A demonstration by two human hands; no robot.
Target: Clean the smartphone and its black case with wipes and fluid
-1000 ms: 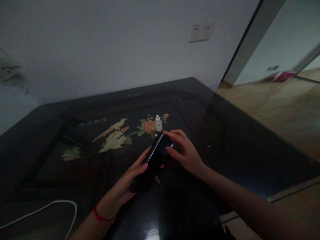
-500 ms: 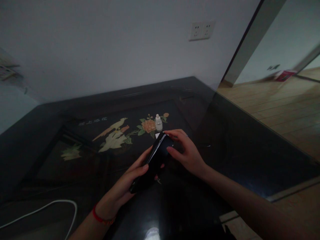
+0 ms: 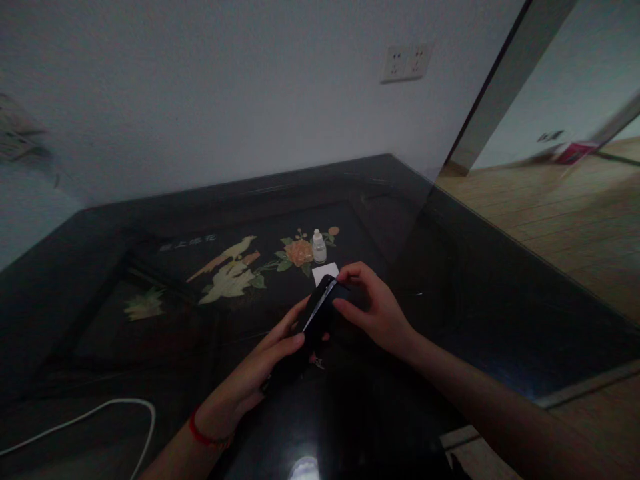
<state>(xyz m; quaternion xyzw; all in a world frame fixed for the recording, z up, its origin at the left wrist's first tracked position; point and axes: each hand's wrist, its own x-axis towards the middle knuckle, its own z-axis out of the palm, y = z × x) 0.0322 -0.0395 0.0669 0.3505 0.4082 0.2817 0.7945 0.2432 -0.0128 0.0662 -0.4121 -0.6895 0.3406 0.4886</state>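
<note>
My left hand (image 3: 280, 350) is wrapped round a black phone (image 3: 318, 300) held tilted on its edge above the table, thumb along its near side. At the phone's upper end, my right hand (image 3: 367, 300) pinches a thin dark cover (image 3: 341, 293) between thumb and fingers. A bright, narrow gap shows between phone and cover; whether it is a case or a film I cannot tell. Just beyond the fingertips a small white card (image 3: 325, 272) lies partly hidden behind the phone. Behind that stands a small clear dropper bottle (image 3: 319, 248) with a white cap.
The glossy black table (image 3: 400, 220) carries an inlaid bird-and-flower picture (image 3: 230, 277) and meets the wall at the back. A white cable (image 3: 115, 401) curls at the lower left. Double wall sockets (image 3: 407, 63) sit above the table. Wooden floor lies to the right.
The gap between the phone and the dark cover has widened at the upper end as my right hand pulls. The phone has dropped slightly, so more of the white card shows.
</note>
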